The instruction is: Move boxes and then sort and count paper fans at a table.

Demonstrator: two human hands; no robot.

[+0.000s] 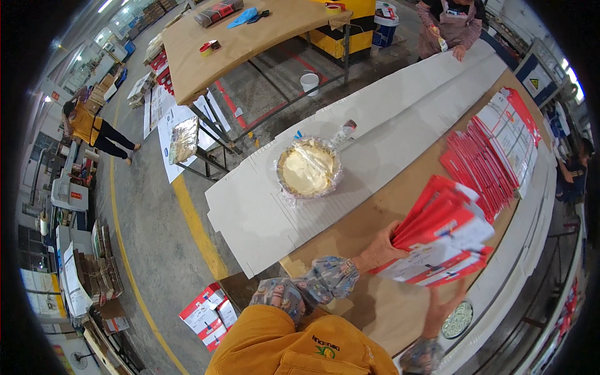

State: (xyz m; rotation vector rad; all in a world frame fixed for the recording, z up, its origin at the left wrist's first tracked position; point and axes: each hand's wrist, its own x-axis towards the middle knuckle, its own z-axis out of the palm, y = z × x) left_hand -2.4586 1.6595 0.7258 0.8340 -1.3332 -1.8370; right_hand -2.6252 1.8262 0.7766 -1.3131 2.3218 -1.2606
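Observation:
My left hand (378,249) is closed on the left edge of a stack of red-and-white printed cardboard sheets (440,234), its fingers pressed against the fanned red edges. At the stack's near edge is my right hand (440,311), its fingers reaching up to the sheets and partly hidden by them. The stack is tilted and slightly smeared by motion. Just beyond it, a larger row of similar red-and-white sheets (484,159) lies overlapped on the brown-covered table (369,306). A plastic-lined bowl of cream-coloured paste (307,170), with a wrapped brush (345,131) at its rim, stands on long grey-white cardboard (262,215).
Beside my right hand lies a round green-patterned object (457,320). A co-worker (453,28) stands at the table's far end. Another brown-topped table (250,44) holds tape rolls and a blue cloth (242,17). Printed cartons (209,315) lie to my left; a person (94,128) is further off.

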